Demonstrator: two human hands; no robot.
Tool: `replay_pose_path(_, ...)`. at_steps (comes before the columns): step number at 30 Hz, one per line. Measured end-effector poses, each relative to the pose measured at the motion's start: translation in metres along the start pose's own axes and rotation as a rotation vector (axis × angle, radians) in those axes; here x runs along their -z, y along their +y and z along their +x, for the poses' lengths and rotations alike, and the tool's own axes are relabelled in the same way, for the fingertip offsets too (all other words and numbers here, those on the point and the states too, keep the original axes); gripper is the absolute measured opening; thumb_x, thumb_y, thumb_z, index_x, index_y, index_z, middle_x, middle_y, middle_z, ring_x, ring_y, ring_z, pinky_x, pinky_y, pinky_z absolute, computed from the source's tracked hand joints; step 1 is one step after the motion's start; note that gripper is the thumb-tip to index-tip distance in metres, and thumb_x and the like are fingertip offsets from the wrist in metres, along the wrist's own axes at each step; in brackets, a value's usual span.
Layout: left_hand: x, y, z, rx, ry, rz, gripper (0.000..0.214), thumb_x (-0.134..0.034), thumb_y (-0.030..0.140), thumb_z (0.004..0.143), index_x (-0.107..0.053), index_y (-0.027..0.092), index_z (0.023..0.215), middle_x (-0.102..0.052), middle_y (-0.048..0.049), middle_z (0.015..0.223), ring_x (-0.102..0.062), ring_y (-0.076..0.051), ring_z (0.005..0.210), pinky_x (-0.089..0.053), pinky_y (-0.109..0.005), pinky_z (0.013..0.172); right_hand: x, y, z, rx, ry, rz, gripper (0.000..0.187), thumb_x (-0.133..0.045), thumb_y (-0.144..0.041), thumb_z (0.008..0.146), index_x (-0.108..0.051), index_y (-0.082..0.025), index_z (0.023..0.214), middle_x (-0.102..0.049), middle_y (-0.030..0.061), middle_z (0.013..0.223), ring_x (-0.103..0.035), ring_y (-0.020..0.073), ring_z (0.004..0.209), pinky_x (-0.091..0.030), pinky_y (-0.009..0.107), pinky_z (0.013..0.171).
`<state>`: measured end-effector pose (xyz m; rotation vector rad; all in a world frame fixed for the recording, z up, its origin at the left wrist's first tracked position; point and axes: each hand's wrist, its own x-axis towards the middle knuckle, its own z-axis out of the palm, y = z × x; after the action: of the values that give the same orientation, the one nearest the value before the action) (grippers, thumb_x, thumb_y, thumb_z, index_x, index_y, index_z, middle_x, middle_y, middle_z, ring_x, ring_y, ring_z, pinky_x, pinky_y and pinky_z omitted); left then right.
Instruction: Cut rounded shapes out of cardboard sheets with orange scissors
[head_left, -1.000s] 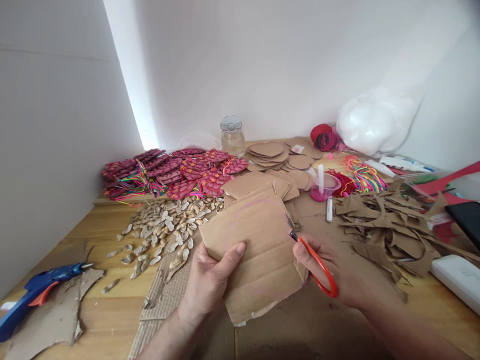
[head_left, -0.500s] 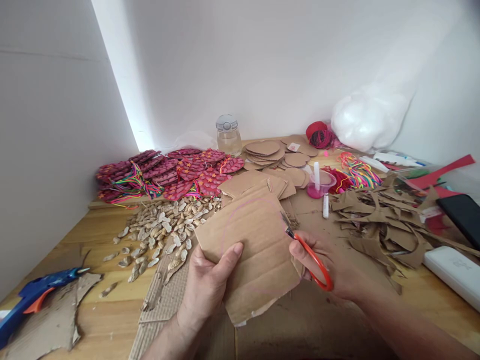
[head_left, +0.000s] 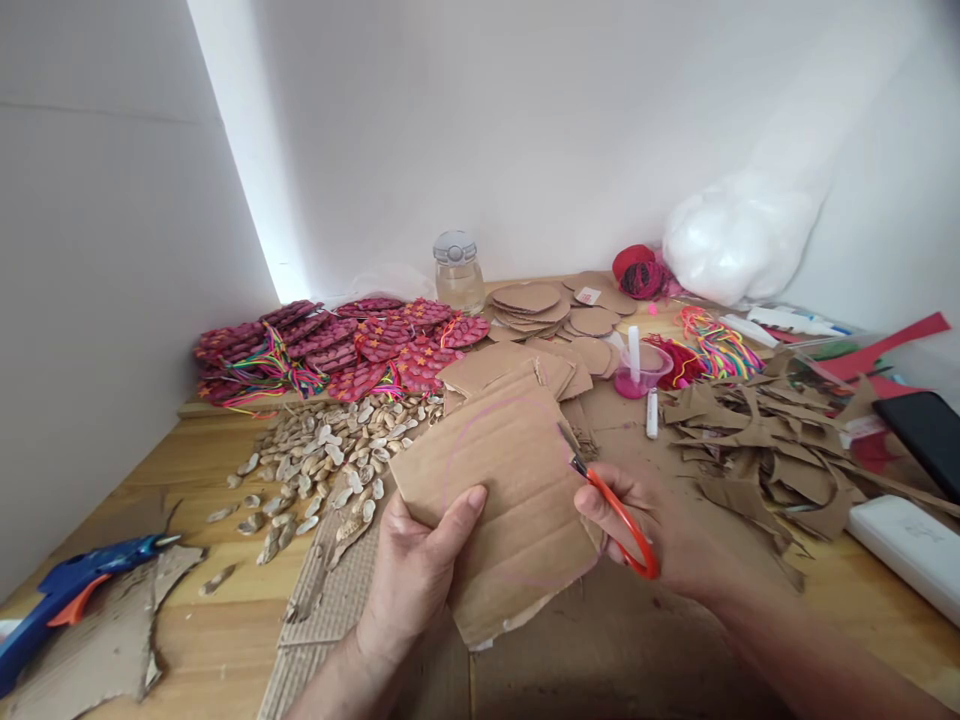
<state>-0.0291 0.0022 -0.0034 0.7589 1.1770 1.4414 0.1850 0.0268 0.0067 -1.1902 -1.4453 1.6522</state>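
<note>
Left hand (head_left: 412, 570) grips cardboard piece (head_left: 499, 500) above the wooden table (head_left: 225, 620), thumb across its face. Right hand (head_left: 660, 545) closed through orange-handled scissors (head_left: 611, 505), blades at the piece's right edge on a pink drawn circle. Peanut shells (head_left: 322, 460) left; cardboard scraps (head_left: 765, 450) right.

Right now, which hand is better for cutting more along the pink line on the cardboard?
The right hand. It holds the red-handled scissors, with the blades at the cardboard piece's right edge by the pink line. The left hand grips the piece, thumb on top, so it is better placed to steady it.
</note>
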Motion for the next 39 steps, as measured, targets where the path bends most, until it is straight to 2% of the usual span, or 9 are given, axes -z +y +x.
replay_pose_path(3,-0.003,0.0,-0.001,0.021,0.011,-0.024,0.067,-0.085,0.034,0.07,-0.06,0.019,0.129,-0.077,-0.009,0.106,-0.071,-0.032,0.105,-0.057,-0.042,0.091,0.0,0.001,0.001,0.024,0.001,-0.012,0.055,-0.062,-0.07,0.08,-0.042,-0.022,0.064,-0.036,-0.0091,0.049,-0.034,0.0071,0.04,-0.024,0.02,0.039)
replay_pose_path(10,-0.005,0.001,-0.002,0.047,0.017,0.008,0.068,-0.085,0.034,0.07,-0.058,0.017,0.13,-0.077,-0.0097,0.105,-0.07,-0.034,0.108,-0.056,-0.046,0.094,0.002,-0.002,0.0,0.066,0.017,-0.141,0.052,-0.06,-0.065,0.086,-0.044,-0.021,0.061,-0.045,-0.0052,0.05,-0.048,0.0112,0.046,-0.037,0.022,0.046)
replay_pose_path(14,-0.001,-0.003,-0.002,0.057,-0.009,0.027,0.064,-0.084,0.033,0.072,-0.059,0.02,0.13,-0.078,-0.0083,0.103,-0.069,-0.034,0.112,-0.055,-0.045,0.097,0.005,-0.005,-0.003,0.078,-0.012,-0.159,0.052,-0.058,-0.064,0.087,-0.043,-0.022,0.061,-0.043,-0.0044,0.054,-0.048,0.0133,0.051,-0.041,0.025,0.051)
replay_pose_path(23,0.002,-0.004,-0.001,0.033,-0.015,0.083,0.071,-0.086,0.035,0.069,-0.059,0.016,0.132,-0.077,-0.011,0.107,-0.071,-0.032,0.107,-0.053,-0.043,0.099,0.012,-0.005,-0.004,0.144,-0.039,-0.255,0.05,-0.054,-0.059,0.093,-0.04,-0.021,0.064,-0.036,-0.005,0.06,-0.036,0.0112,0.055,-0.027,0.024,0.051)
replay_pose_path(34,0.004,-0.007,-0.002,0.008,-0.009,0.098,0.078,-0.083,0.034,0.074,-0.049,0.017,0.142,-0.076,-0.0103,0.114,-0.07,-0.03,0.109,-0.05,-0.042,0.102,0.007,0.003,-0.002,0.082,-0.024,-0.071,0.055,-0.058,-0.069,0.085,-0.04,-0.022,0.062,-0.038,-0.0076,0.05,-0.037,0.0087,0.043,-0.028,0.022,0.044)
replay_pose_path(39,0.003,-0.01,-0.003,-0.007,0.009,0.109,0.075,-0.084,0.035,0.073,-0.052,0.013,0.138,-0.076,-0.0117,0.11,-0.07,-0.031,0.108,-0.05,-0.043,0.102,0.007,0.001,-0.002,0.069,-0.016,-0.037,0.053,-0.065,-0.065,0.082,-0.041,-0.022,0.062,-0.037,-0.0083,0.048,-0.036,0.0078,0.041,-0.024,0.021,0.042)
